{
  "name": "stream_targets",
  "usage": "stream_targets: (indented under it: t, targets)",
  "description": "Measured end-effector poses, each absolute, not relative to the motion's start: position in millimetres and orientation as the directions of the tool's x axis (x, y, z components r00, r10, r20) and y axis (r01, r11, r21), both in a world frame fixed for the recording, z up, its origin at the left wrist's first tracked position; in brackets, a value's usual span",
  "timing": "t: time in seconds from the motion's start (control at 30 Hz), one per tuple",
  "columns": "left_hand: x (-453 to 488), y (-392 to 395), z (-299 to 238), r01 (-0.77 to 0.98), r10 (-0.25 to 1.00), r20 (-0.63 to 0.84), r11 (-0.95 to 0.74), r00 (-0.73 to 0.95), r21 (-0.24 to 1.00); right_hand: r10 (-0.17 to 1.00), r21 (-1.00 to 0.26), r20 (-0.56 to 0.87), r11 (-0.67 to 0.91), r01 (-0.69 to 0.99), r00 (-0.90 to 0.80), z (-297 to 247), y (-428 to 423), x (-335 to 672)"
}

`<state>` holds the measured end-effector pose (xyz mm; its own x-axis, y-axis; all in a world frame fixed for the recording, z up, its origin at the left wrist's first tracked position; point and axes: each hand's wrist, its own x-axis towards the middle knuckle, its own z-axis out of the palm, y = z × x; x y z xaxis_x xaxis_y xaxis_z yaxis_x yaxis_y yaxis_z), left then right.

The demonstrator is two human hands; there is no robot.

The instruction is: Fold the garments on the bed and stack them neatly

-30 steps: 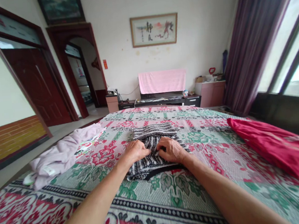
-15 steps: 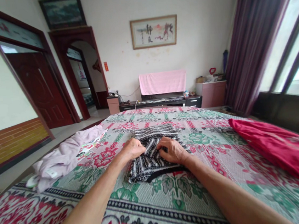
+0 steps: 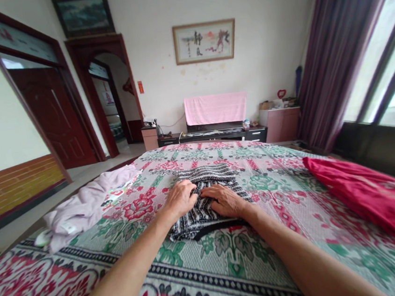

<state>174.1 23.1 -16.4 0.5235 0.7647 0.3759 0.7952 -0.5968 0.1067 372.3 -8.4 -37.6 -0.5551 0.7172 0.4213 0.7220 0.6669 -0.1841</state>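
A black-and-white striped knit garment (image 3: 204,211) lies folded on the floral bedspread (image 3: 230,257). My left hand (image 3: 180,199) rests on its left part, fingers curled and pinching a fold. My right hand (image 3: 226,199) lies on its right part with fingers stretched toward the left hand, pressing the cloth. The two hands nearly touch at the middle of the garment.
A pale lilac garment (image 3: 83,204) is crumpled at the bed's left edge. A red pillow (image 3: 368,200) lies on the right. Beyond the bed stand a low dark cabinet with a pink towel (image 3: 215,108), a doorway at left, and a curtained window at right.
Both hands have slid a little farther onto the striped garment and come closer together. The right fingers have flattened out over the cloth.
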Motion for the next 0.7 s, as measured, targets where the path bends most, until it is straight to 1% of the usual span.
stream_targets:
  t: [0.03,0.1,0.17,0.27,0.33,0.47,0.57,0.63,0.7]
  targets:
    - [172,26,-19,0.751,0.720,0.360,-0.656,0.593,0.076,0.713,-0.197,0.422,0.675,0.711,-0.560,-37,-8,373]
    - [169,30,-23,0.691,0.675,0.284,-0.721,0.681,0.053,0.709,-0.245,0.419,0.690,0.681,-0.567,-36,-7,375]
    - [166,33,-25,0.679,0.672,0.246,-0.731,0.699,0.068,0.730,-0.314,0.437,0.671,0.671,-0.526,-34,-5,379]
    - [163,34,-25,0.684,0.680,0.253,-0.724,0.688,0.087,0.783,-0.386,0.501,0.584,0.714,-0.370,-29,-3,391]
    - [162,34,-24,0.675,0.674,0.250,-0.732,0.695,0.095,0.800,-0.395,0.530,0.525,0.754,-0.279,-28,-2,404]
    - [159,35,-22,0.656,0.670,0.246,-0.740,0.701,0.147,0.816,-0.365,0.542,0.444,0.818,-0.201,-34,-2,439]
    - [155,36,-20,0.710,0.725,0.302,-0.681,0.619,0.178,0.812,-0.346,0.576,0.353,0.870,-0.100,-44,-6,463]
    - [153,39,-19,0.772,0.768,0.384,-0.607,0.512,0.186,0.798,-0.362,0.602,0.281,0.889,-0.007,-49,-7,472]
    - [151,44,-20,0.824,0.798,0.458,-0.526,0.392,0.211,0.800,-0.402,0.595,0.219,0.889,0.071,-51,-4,473]
